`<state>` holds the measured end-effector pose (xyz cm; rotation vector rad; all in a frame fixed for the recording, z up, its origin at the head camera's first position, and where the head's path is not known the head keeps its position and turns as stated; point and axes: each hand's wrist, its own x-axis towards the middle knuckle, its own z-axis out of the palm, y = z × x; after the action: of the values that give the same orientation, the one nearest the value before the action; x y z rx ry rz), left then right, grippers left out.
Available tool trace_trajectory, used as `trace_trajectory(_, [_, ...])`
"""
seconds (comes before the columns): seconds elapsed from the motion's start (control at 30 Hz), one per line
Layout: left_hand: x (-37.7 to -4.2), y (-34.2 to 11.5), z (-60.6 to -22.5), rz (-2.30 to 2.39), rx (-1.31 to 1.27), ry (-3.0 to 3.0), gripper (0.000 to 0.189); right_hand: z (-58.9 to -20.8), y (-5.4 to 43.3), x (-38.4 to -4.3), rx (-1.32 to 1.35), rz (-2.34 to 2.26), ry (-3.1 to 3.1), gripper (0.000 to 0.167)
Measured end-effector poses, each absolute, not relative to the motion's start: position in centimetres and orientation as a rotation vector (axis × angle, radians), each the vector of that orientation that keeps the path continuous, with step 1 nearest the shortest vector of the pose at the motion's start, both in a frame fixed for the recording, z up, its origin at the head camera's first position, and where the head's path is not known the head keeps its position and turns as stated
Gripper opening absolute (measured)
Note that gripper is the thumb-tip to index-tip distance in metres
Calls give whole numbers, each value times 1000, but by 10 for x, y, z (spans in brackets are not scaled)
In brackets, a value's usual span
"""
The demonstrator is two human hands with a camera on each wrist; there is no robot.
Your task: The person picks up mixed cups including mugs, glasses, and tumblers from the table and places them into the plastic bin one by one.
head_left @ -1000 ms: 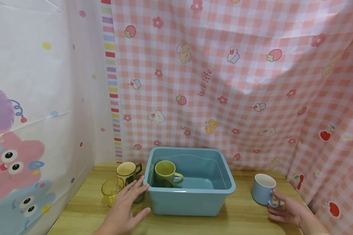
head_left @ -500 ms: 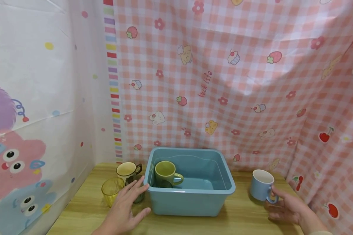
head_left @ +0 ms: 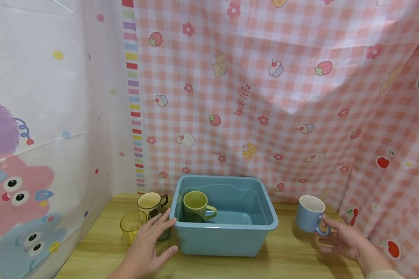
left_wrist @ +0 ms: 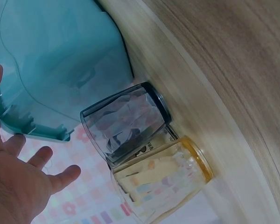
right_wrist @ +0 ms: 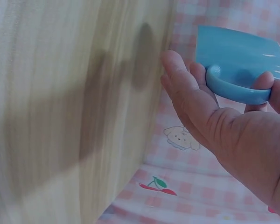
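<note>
You have the blue mug (head_left: 304,221) in your right hand (head_left: 345,242): the fingers and thumb are closed on its handle, and the mug is held upright, just above the table (head_left: 288,252), to the right of the blue tub (head_left: 223,243). Your left hand (head_left: 146,245) has its fingers spread and holds nothing; the fingertips seem to touch the left side of the tub's rim.

In my judgement, your work is somewhere in the middle. One green mug (head_left: 194,204) stands upright inside the tub, at its left end. In front of it there is a dark rounded shape, but I cannot tell if this is another cup. The blue mug is not yet in the tub. Three more stand outside on the left: the yellow glass (head_left: 128,224), the cream cup (head_left: 148,201) with a dark handle, and the dark glass (left_wrist: 126,122).

For writing, you can read "luck life" on the checked curtain (head_left: 286,99). In the left wrist view, some black letters show between the two glasses, too small to read surely. I can read no brand.
</note>
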<state>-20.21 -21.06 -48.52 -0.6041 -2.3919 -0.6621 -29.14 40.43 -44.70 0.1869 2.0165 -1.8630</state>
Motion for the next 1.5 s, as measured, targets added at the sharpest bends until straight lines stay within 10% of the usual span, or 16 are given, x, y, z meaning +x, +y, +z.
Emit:
trace_trajectory(0.67, [-199,-214,-492,-668,-612,-2422,72,-421,405,-293,126,-1856,1966,42])
trace_trajectory(0.9, [-201,-214,-489,-649,-624,-2417,71,-412,398,-294,109,-1828,2004,76])
trace_trajectory(1.5, [-202,-214,-482,-587,-636,-2395,69,-390,386,-301,4,-1799,2006,39])
